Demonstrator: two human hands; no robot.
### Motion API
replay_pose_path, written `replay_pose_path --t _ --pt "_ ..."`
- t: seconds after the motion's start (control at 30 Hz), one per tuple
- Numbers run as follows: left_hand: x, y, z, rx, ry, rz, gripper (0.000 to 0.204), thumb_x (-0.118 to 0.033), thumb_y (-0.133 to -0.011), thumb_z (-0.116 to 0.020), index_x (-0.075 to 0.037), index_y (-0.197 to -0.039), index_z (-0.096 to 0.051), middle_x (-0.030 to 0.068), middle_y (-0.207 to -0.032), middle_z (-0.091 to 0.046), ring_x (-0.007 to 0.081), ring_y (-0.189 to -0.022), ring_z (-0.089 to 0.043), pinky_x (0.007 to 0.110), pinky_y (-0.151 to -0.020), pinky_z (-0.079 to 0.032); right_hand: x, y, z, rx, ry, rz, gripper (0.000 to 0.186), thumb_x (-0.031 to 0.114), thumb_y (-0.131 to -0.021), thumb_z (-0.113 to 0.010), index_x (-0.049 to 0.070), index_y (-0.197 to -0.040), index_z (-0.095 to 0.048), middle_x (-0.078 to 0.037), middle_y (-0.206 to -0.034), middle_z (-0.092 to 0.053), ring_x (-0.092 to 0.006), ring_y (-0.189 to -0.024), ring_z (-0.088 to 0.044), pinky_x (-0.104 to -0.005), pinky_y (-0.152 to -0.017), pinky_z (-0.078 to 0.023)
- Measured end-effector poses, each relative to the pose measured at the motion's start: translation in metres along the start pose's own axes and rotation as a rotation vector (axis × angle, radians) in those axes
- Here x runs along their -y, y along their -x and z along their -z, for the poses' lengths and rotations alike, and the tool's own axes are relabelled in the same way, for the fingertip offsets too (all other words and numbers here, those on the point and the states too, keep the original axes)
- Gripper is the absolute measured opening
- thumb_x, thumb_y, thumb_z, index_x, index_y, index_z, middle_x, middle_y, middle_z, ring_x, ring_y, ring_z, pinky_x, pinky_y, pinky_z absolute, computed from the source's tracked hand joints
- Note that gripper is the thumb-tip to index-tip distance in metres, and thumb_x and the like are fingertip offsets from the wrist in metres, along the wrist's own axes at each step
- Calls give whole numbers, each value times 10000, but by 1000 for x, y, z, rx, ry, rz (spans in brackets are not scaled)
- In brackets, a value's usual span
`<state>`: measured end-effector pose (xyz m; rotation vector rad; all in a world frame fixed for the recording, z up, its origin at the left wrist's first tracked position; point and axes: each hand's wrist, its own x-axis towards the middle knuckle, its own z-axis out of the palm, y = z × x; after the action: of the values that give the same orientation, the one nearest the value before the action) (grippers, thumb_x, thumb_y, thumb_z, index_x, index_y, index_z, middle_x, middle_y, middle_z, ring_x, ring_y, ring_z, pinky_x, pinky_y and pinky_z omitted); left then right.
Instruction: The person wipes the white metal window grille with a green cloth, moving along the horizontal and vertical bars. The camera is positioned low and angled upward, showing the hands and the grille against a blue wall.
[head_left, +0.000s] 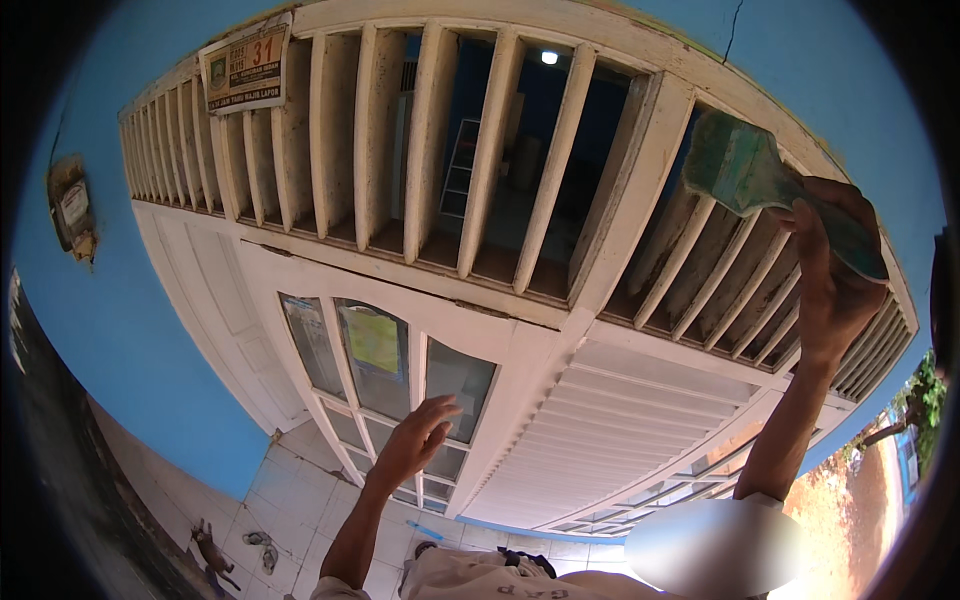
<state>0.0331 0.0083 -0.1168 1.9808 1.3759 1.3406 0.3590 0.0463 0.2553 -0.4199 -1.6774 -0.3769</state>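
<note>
Raised at the upper right, my right hand [845,250] is closed around the handle of a green brush [735,165] with a broad flared head. The brush head lies against or just in front of the slanted white slats [690,268] of the vent above the window; I cannot tell whether it touches. My left hand [412,440] is lower, in front of the white door's glass panes [457,385]. It holds nothing, and its fingers are loosely bent and apart.
A white door frame [520,365] and a louvred shutter [610,420] stand ahead. Upright slats [430,150] run above the door, with a printed plate [247,65] at their left. An electric meter [72,205] hangs on the blue wall. A cat [210,550] and sandals [262,550] are on the tiles.
</note>
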Motion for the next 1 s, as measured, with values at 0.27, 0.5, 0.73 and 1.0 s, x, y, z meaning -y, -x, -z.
replay_pose_path --t 0.27,0.5,0.73,1.0 --pt "-59 -169 76 -694 -111 -413 505 -156 -976 -608 -70 -1443 -437 211 -1454 -440 384 -1338 -463 470 -1090 -433 -5 -48 -109 421 395 380 264 163 -824 -809 48 -1021 -677 -104 -907 -731 -210 -742 -713 -289 -666 -573" --pt "-66 -234 66 -827 -297 -467 543 -174 -909 -693 -53 -1396 -488 201 -1313 -536 373 -1198 -536 491 -980 -445 -58 -53 -160 465 814 752 342 196 -728 -815 102 -968 -590 -54 -754 -606 -229 -663 -671 -358 -551 -529" --pt "-63 -243 62 -949 -448 -500 473 -133 -879 -719 -131 -1327 -565 153 -1358 -504 327 -1207 -534 451 -900 -444 9 -37 -139 165 753 781 239 47 -694 -789 110 -791 -580 -22 -702 -524 -171 -538 -561 -328 -464 -420" --pt "-74 -254 51 -822 -272 -510 335 -67 -884 -688 4 -1146 -493 236 -1349 -477 389 -1167 -538 491 -886 -493 -11 -21 -132 357 627 653 233 -13 -766 -786 47 -909 -613 -59 -823 -627 -167 -593 -632 -328 -477 -511"
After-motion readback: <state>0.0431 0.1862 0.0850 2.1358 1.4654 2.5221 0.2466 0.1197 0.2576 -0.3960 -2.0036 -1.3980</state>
